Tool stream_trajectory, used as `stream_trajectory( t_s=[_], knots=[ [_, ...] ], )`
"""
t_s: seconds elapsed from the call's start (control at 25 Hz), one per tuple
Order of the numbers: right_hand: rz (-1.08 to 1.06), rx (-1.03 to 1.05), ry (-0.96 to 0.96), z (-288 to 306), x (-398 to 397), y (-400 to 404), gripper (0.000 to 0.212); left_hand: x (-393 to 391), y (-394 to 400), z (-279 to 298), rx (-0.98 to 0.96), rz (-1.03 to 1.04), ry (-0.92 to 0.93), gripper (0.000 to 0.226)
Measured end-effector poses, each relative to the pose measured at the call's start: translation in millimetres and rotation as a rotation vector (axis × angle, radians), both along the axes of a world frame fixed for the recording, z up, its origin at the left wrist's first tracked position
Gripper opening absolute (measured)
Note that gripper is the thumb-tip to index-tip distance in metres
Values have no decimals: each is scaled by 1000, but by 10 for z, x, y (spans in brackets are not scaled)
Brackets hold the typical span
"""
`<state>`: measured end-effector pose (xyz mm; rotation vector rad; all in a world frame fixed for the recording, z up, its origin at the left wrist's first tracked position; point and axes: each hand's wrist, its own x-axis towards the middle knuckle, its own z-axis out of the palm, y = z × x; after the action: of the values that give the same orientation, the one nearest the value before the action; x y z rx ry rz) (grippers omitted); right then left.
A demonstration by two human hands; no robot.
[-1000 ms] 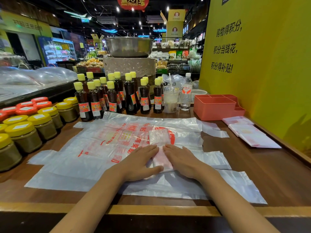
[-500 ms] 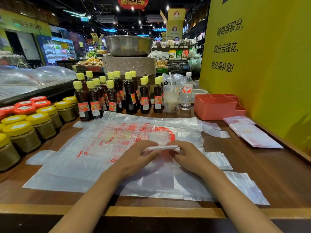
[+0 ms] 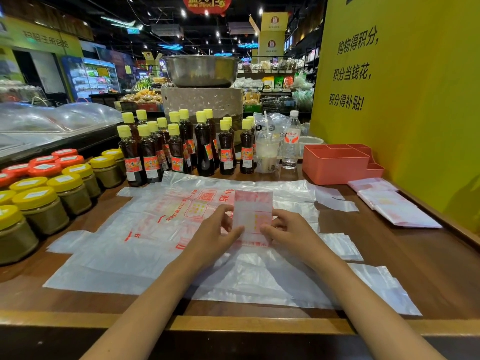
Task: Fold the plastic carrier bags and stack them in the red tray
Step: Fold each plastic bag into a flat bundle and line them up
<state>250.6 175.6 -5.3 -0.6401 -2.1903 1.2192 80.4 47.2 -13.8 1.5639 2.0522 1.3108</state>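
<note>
A small folded plastic carrier bag (image 3: 253,209), white with red and yellow print, stands raised on edge above the table's middle. My left hand (image 3: 217,229) pinches its lower left corner and my right hand (image 3: 288,229) pinches its lower right corner. Beneath them lie several flat, unfolded carrier bags (image 3: 145,229) with red print, spread over the wooden table. The red tray (image 3: 335,165), a divided plastic organiser, sits at the back right against the yellow wall. Its inside looks bare from this angle. Two folded bags (image 3: 394,206) lie on the table to the right of it.
Dark sauce bottles with yellow caps (image 3: 176,149) stand in rows behind the bags. Jars with yellow and red lids (image 3: 41,196) line the left side. A drink cup in a bag (image 3: 267,149) and a water bottle (image 3: 291,141) stand beside the tray. The yellow wall (image 3: 405,100) bounds the right.
Both hands pressed a folded bag flat a second ago. They then pinched its near edge and have lifted it upright off the spread bags.
</note>
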Motion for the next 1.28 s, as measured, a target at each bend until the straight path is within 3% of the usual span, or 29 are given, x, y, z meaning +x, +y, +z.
stream_trajectory(
  t_s=[0.24,0.4,0.64,0.8,0.96,1.16,1.28],
  knots=[
    [-65,271,-133,-95,-39,20,71,-5,38,-47,-103,63,181,57],
    [-83,454,-254,-152,-96,25,65,-54,61,-76,-255,57,446,81],
    [51,589,-576,-196,-110,-21,58,100,12,-5,-318,-93,468,49],
    [80,630,-690,-203,-116,-46,57,58,59,-78,-388,-79,584,56],
    [97,652,-755,-215,-129,-50,59,46,96,-127,-518,-108,688,57],
    [123,602,-780,-137,-166,-37,57,33,113,-76,-565,-117,683,56],
    [80,585,-668,-202,-129,-51,57,53,119,-103,-522,-88,703,56]
  ],
)
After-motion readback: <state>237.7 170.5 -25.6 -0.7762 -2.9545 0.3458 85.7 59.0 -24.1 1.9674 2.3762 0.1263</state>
